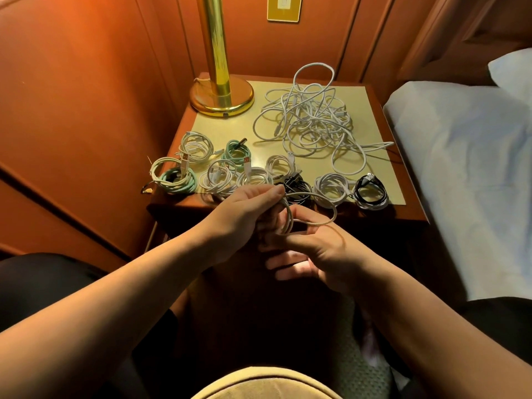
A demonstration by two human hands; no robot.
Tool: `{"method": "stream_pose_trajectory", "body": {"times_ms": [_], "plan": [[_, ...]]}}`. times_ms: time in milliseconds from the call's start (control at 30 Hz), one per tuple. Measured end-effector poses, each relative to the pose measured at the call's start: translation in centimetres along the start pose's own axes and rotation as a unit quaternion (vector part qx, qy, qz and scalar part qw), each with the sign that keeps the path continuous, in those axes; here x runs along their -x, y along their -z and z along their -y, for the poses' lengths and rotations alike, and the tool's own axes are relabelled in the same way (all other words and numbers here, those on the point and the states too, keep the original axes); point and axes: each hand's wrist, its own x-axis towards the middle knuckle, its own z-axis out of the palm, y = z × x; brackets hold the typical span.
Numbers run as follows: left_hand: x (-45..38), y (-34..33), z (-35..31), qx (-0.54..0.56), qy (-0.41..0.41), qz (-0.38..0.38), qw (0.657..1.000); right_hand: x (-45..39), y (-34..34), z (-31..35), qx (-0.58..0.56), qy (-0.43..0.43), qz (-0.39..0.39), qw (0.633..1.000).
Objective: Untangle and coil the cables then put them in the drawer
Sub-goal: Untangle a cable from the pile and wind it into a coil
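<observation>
Left fingers (pixel 276 194) pinched a white cable (pixel 313 208), thumb on top. Right fingers (pixel 283 240) curled round the same cable's lower loops. The cable was part-coiled, one loop sticking out right, held in front of the bench's near edge, off the surface. Left hand (pixel 247 208) above and left of right hand (pixel 313 254), both touching the coil.

Along the near edge of the bench (pixel 374 116) sat a row of coils (pixel 331 187): white, mint, black, some touching each other. A white tangle (pixel 311 119) lay loose toward the far right corner. Brass lamp (pixel 221 93) stood on the far left corner. Bed (pixel 466 168) right of the bench.
</observation>
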Motion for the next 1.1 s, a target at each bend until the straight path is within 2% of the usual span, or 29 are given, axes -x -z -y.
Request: {"method": "stream_pose_trajectory", "body": {"times_ms": [100, 167, 200, 267, 300, 367, 400, 433, 500, 533, 600, 667, 733, 800, 900, 1000, 1100], "plan": [[-0.3, 0.2, -0.5, -0.013, -0.014, -0.044, 0.999, -0.4, 0.5, -0.5, 0.033, -0.022, -0.018, 0.999], [-0.5, 0.8, -1.6, 0.003, -0.025, -0.073, 0.997, -0.8, 0.8, -1.9, 0.153, -0.034, 0.001, 0.988], [-0.5, 1.2, -2.1, 0.009, -0.031, -0.078, 0.996, -1.1, 1.0, -2.7, 0.259, -0.037, 0.017, 0.965], [-0.5, 2.1, -2.7, -0.005, -0.029, -0.078, 0.997, -1.7, 1.3, -3.5, 0.439, -0.049, 0.029, 0.897], [-0.3, 2.5, -2.9, -0.017, -0.022, -0.08, 0.996, -1.9, 1.5, -3.5, 0.492, -0.054, 0.019, 0.868], [-0.2, 3.2, -3.1, -0.022, -0.014, -0.091, 0.996, -2.4, 1.7, -3.0, 0.525, -0.044, -0.007, 0.85], [-0.2, 3.7, -3.4, -0.013, -0.013, -0.097, 0.995, -2.5, 1.7, -2.9, 0.499, -0.036, -0.006, 0.866], [-0.4, 4.2, -3.7, 0.007, -0.015, -0.106, 0.994, -2.6, 1.7, -2.9, 0.442, -0.028, 0.005, 0.897], [-0.7, 5.5, -4.5, 0.064, -0.021, -0.122, 0.99, -2.1, 1.5, -2.6, 0.284, -0.027, 0.027, 0.958], [-0.7, 5.9, -4.8, 0.087, -0.021, -0.12, 0.989, -1.6, 1.4, -2.2, 0.236, -0.031, 0.029, 0.971], [-0.6, 6.0, -4.9, 0.11, -0.01, -0.094, 0.989, -1.0, 1.5, -1.1, 0.237, -0.011, 0.004, 0.971], [-0.2, 4.9, -4.1, 0.111, 0.017, -0.047, 0.993, -0.8, 1.4, 0.0, 0.215, 0.046, -0.037, 0.975], [-0.1, 3.3, -3.0, 0.102, 0.042, 0.014, 0.994, -0.8, 1.3, 0.4, 0.071, 0.085, -0.042, 0.993], [-0.2, 1.9, -2.2, 0.091, 0.047, 0.064, 0.993, -0.8, 0.9, 0.5, -0.076, 0.09, -0.017, 0.993], [-0.4, 1.2, -1.8, 0.046, 0.06, 0.026, 0.997, -0.6, 0.7, 0.5, -0.157, 0.06, -0.002, 0.986], [-0.5, 1.2, -1.8, 0.002, 0.065, -0.031, 0.997, -0.6, 0.6, 0.4, -0.126, 0.065, -0.002, 0.99], [-0.5, 0.9, -1.6, -0.002, 0.075, -0.035, 0.997, -0.8, 0.3, 0.3, -0.11, 0.05, -0.002, 0.993]]}}
